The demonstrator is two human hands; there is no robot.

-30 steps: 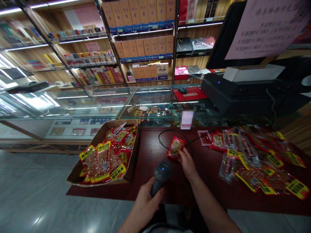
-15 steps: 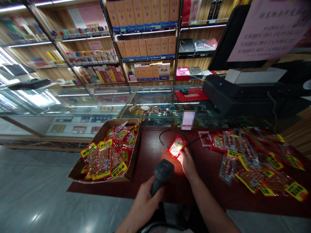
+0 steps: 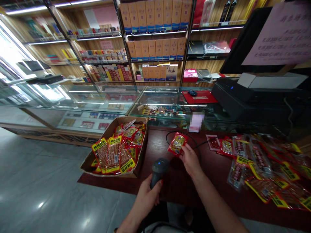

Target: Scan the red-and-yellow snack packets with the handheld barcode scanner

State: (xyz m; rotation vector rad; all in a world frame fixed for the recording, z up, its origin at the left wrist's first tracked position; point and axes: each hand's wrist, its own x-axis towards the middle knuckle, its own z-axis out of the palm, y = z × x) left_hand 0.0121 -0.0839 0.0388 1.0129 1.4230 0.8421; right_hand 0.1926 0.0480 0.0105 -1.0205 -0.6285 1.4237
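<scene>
A dark grey barcode scanner (image 3: 159, 168) is gripped by its handle in my left hand (image 3: 147, 195), its head pointing away from me. My right hand (image 3: 190, 158) pinches the lower right corner of a small red and yellow snack packet (image 3: 178, 143) over the dark wooden counter. To the left, a cardboard box (image 3: 142, 155) holds several red and yellow snack packets (image 3: 114, 153). More packets (image 3: 262, 165) lie in a loose pile on the right. A black cable (image 3: 170, 133) loops behind the packet that I hold.
Glass display cases (image 3: 155, 97) run behind the counter (image 3: 155, 139). A mouse (image 3: 192, 93) lies on a red mat (image 3: 201, 97). At the right stand a black machine (image 3: 230, 97) and a monitor with a pink notice (image 3: 279, 38). Shelves of boxes (image 3: 155, 48) line the back wall.
The bright scanner light on the packet has gone, and a blue light now shows on the scanner. My view has turned slightly left. Both hands keep their holds.
</scene>
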